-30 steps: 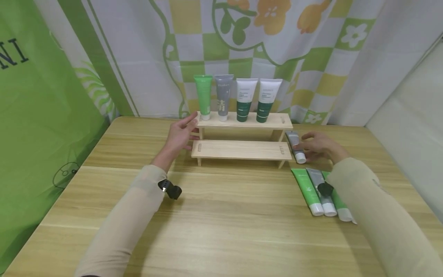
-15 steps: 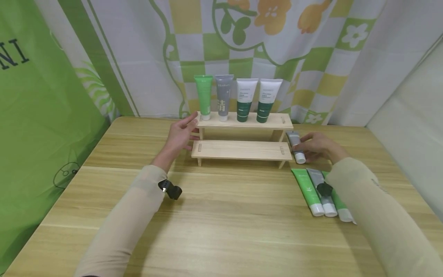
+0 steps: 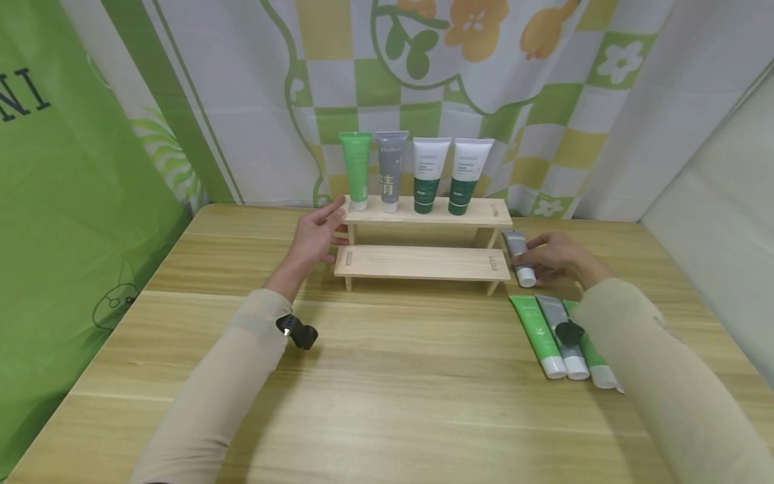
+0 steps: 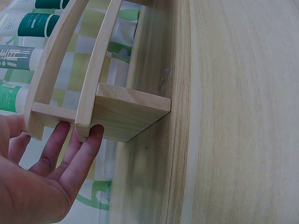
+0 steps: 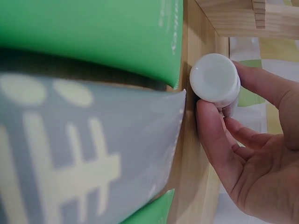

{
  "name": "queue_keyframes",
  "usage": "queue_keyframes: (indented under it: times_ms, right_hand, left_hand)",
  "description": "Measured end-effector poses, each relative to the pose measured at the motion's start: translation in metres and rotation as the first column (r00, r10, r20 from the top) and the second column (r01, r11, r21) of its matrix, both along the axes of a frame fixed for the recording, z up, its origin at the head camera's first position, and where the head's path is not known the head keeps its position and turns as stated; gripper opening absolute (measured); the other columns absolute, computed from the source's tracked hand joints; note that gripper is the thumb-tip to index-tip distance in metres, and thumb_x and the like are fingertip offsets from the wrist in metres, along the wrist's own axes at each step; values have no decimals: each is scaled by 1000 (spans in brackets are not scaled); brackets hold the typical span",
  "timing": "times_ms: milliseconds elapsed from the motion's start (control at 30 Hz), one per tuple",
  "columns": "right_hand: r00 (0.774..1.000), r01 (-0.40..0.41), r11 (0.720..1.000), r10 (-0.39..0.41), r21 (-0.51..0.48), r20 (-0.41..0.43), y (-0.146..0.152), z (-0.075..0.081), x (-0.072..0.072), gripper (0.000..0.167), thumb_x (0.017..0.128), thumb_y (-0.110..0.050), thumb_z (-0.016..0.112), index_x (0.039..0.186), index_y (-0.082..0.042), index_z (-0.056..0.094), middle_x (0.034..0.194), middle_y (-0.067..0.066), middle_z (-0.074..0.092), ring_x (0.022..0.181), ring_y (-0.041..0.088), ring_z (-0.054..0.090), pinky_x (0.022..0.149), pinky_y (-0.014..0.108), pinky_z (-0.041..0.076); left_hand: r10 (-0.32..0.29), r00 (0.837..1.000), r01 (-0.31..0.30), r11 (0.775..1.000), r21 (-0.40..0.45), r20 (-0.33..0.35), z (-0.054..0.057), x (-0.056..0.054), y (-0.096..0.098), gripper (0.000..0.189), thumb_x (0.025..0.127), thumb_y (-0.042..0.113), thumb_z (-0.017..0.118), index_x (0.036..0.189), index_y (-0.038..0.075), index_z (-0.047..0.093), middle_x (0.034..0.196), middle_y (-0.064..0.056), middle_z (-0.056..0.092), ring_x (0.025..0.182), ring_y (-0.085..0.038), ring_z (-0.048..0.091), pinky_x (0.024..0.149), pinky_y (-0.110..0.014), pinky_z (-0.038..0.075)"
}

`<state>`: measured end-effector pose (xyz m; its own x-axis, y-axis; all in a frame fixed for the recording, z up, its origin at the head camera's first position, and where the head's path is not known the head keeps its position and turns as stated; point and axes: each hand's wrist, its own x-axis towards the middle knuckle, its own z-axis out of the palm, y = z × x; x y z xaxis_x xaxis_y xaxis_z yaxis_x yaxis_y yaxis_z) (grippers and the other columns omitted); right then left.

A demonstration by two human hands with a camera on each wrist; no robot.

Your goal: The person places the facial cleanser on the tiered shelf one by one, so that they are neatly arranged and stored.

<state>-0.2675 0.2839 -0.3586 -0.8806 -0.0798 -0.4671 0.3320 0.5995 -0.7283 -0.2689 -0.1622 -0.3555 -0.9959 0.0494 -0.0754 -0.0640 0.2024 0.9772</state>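
Observation:
A two-tier wooden rack (image 3: pixel 423 261) stands at the back of the table. My left hand (image 3: pixel 313 236) holds its left end, thumb and fingers against the ends of the boards; the left wrist view shows fingers (image 4: pixel 88 151) on the lower board's end. Along the upper tier stand a green tube (image 3: pixel 357 168), a grey tube (image 3: pixel 390 168) and two white-and-green tubes (image 3: pixel 429 168). Right of the rack, my right hand (image 3: pixel 553 255) pinches another grey tube (image 3: pixel 518 249) between thumb and fingers. Its white cap (image 5: pixel 214 79) faces the right wrist camera.
Nearer me on the right lie several tubes side by side, among them a green tube (image 3: pixel 537 336) and a grey tube (image 3: pixel 553 312), partly hidden by my right forearm. A patterned curtain (image 3: pixel 399 87) hangs behind the wooden table (image 3: pixel 387 390).
The grey tube in my right hand has shifted slightly to the right, a little further from the rack. My left hand and the standing tubes have stayed put.

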Motion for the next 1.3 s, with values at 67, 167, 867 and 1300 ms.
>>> queue_keyframes:
  times_ms: [67, 167, 867, 1300]
  right_hand:
    - [1000, -3, 1000, 3, -15, -4, 3, -1, 0, 80, 94, -17, 72, 146, 18, 21, 93, 11, 65, 74, 16, 65, 68, 31, 59]
    - [1000, 1, 999, -1, -37, -13, 5, 0, 1, 80, 95, -16, 70, 147, 19, 19, 92, 10, 66, 74, 15, 66, 68, 31, 59]
    - [941, 67, 988, -108, -136, -321, -1, 38, 24, 80, 97, -19, 69, 151, 9, 17, 121, 25, 50, 78, 9, 65, 75, 41, 61]
    - [796, 157, 973, -225, -168, -561, -36, 70, 34, 74, 95, -17, 71, 149, -5, 22, 116, 12, 46, 94, 22, 57, 73, 36, 61]
  left_hand:
    - [0, 1000, 0, 1000, 1, -1, 0, 0, 0, 44, 104, 44, 52, 148, 42, 48, 122, -15, 67, 105, -34, 68, 68, -45, 59]
    - [2, 1000, -2, 1000, 3, -2, -1, -1, 0, 44, 105, 44, 52, 148, 41, 48, 122, -14, 66, 106, -35, 67, 69, -45, 59]
    - [8, 1000, -8, 1000, 18, -6, -1, 0, 1, 44, 105, 42, 53, 149, 39, 48, 120, -17, 67, 107, -39, 66, 70, -52, 58]
    - [15, 1000, -15, 1000, -3, -7, 0, 1, 2, 43, 105, 42, 52, 148, 41, 49, 120, -16, 66, 104, -35, 68, 67, -48, 59]
